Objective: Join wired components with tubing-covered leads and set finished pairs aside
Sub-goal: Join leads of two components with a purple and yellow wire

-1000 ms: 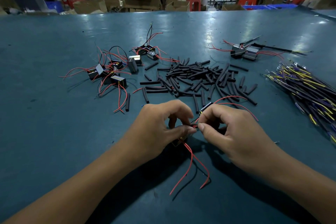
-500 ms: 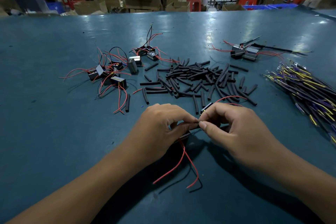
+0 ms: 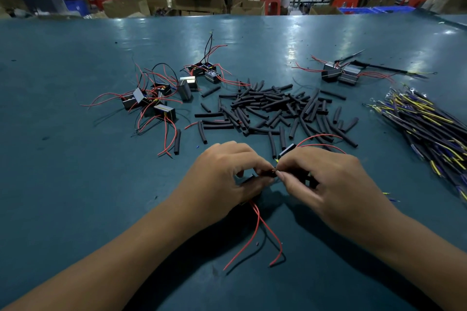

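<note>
My left hand (image 3: 222,174) and my right hand (image 3: 326,182) meet fingertip to fingertip low over the table. Between them they pinch thin leads at one small spot. A small black component (image 3: 286,151) pokes out above my right hand's fingers, with red wires (image 3: 321,139) arcing from it. Another dark component (image 3: 249,179) is mostly hidden under my left hand, and its red wires (image 3: 257,230) trail toward me. A heap of short black tubing pieces (image 3: 273,111) lies just beyond my hands.
A cluster of loose wired components (image 3: 161,98) lies at the left. Two joined components (image 3: 340,74) sit at the far right. A bundle of purple and yellow wires (image 3: 429,126) lies along the right edge. Boxes and stools stand beyond the teal table (image 3: 75,184).
The red wires trailing under my left hand have swung to a new position. My fingertips have stayed together, shifting slightly at the pinched leads.
</note>
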